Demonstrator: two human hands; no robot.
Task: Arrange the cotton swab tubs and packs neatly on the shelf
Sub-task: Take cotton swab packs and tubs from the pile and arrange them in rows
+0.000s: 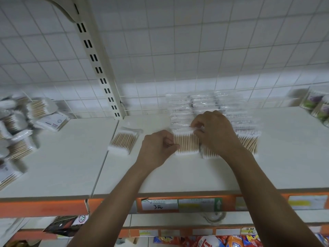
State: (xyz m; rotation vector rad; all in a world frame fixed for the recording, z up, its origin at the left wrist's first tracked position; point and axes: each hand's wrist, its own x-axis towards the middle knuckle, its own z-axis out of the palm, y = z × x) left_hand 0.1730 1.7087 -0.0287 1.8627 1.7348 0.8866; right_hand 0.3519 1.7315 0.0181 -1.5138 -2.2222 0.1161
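On the white shelf (pixel 178 175) three rows of clear cotton swab packs run back toward the wire grid wall. My left hand (pixel 157 148) pinches the left side of the front pack (pixel 186 142) of the left row. My right hand (pixel 215 132) pinches that same pack's top right corner and covers part of the middle row (pixel 207 153). The right row's front pack (pixel 248 141) lies just beyond my right wrist. One loose swab pack (pixel 123 140) lies tilted to the left, apart from the rows.
A jumbled heap of swab packs and tubs (pixel 16 129) fills the shelf's left end. More packs (pixel 318 104) stand at the far right. A slotted upright post (pixel 99 68) rises behind. Orange price rail (pixel 44 208) marks the front edge, with snack bags (pixel 213 241) on lower shelves.
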